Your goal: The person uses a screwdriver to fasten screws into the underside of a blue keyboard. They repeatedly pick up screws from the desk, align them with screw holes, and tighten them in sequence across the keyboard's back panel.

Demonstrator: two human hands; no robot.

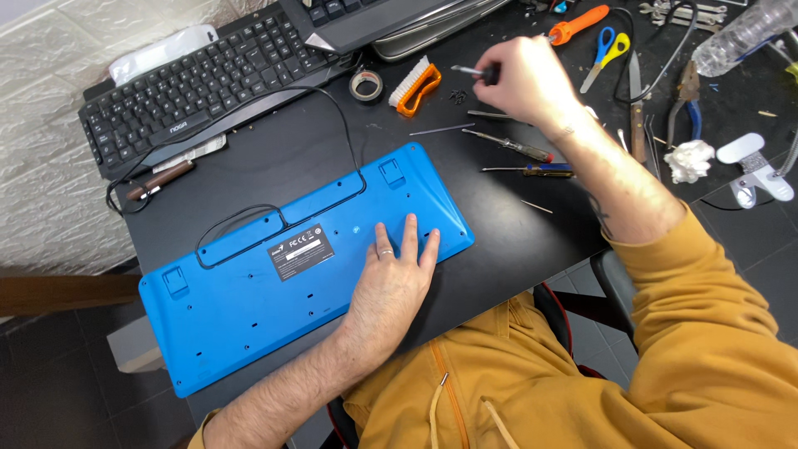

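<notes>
A blue keyboard [249, 283] lies face down on the black table [316, 141], its black cable looped along its back. My left hand [391, 278] rests flat on the keyboard's right part, fingers spread. My right hand [519, 79] is raised over the far side of the table and grips a small screwdriver [470, 72] with its metal tip pointing left. A few tiny dark screws [456, 96] lie just below that tip.
A black keyboard [191, 79] sits at the far left. A tape roll [366, 84] and an orange-handled brush [414, 87] lie near the screws. Several screwdrivers [511, 146], scissors [607, 51], pliers [688, 100], a plastic bottle [744, 33] and crumpled tissue [690, 160] crowd the right.
</notes>
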